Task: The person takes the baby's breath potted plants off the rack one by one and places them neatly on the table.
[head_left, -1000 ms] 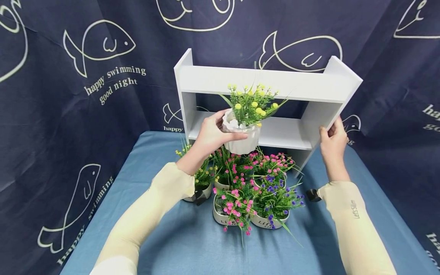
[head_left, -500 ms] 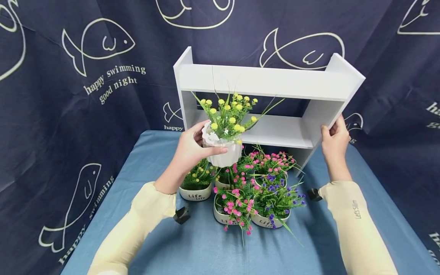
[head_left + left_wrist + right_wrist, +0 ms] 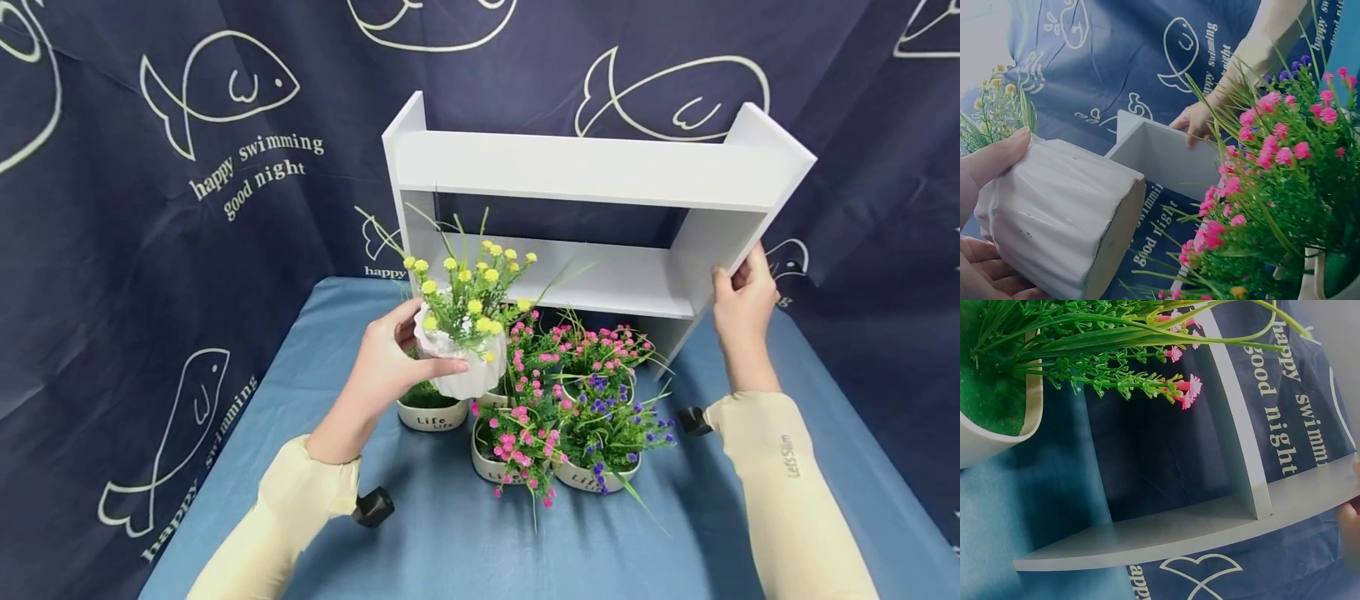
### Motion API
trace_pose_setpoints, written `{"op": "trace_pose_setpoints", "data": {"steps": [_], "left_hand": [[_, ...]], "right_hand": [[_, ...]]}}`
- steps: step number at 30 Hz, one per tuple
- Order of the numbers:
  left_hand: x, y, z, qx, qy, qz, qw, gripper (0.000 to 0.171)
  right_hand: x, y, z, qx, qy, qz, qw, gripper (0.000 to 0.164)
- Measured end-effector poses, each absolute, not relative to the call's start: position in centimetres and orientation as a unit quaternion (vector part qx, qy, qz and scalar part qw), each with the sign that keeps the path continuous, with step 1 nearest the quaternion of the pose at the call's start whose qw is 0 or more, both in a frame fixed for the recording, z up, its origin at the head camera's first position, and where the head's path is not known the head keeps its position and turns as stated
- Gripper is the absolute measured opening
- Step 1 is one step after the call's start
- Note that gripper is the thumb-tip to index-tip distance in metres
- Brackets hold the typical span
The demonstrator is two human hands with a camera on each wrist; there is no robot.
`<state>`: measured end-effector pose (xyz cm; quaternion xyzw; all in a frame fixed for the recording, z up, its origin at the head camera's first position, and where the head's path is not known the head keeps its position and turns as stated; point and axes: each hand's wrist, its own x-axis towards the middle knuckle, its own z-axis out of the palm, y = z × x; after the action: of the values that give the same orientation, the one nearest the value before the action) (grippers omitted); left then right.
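My left hand (image 3: 382, 362) grips a white fluted flowerpot (image 3: 468, 367) with yellow flowers, thumb across its front and fingers behind. It is held in the air above a low oval pot (image 3: 432, 417) marked "Life", in front of the shelf's left side. In the left wrist view the pot's side (image 3: 1047, 206) and base show, tilted. My right hand (image 3: 746, 308) pinches the right side panel of a white two-tier shelf (image 3: 600, 171). Only part of that right hand (image 3: 1197, 122) shows past the shelf in the left wrist view.
Pink-flowered pots (image 3: 517, 450) and a blue-flowered pot (image 3: 600, 475) crowd the blue tablecloth (image 3: 465, 550) in front of the shelf. A dark fish-print curtain (image 3: 247, 200) hangs behind. A black device (image 3: 372, 507) hangs at the left cuff, another (image 3: 693, 421) at the right.
My left hand has carried the yellow-flowered pot left, down and away from the shelf. The right hand keeps its hold on the side panel; the view has shifted slightly.
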<state>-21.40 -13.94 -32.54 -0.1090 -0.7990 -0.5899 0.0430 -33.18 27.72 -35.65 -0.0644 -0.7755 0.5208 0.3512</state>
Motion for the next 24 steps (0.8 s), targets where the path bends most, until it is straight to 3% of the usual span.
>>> {"op": "trace_pose_setpoints", "data": {"steps": [6, 17, 24], "left_hand": [[-20.4, -14.7, -33.4, -0.089, -0.817, -0.566, 0.060, 0.081], [-18.9, -15.5, -36.0, -0.101, -0.823, -0.547, 0.112, 0.060], [-17.8, -16.6, -38.2, -0.103, -0.828, -0.537, 0.120, 0.066]], "right_hand": [[-33.1, 27.5, -35.5, -0.067, -0.773, 0.519, 0.358, 0.048], [-33.0, 27.7, -35.5, -0.074, -0.778, 0.520, 0.345, 0.048], [-32.9, 27.6, -35.5, -0.079, -0.786, 0.512, 0.338, 0.049]]}}
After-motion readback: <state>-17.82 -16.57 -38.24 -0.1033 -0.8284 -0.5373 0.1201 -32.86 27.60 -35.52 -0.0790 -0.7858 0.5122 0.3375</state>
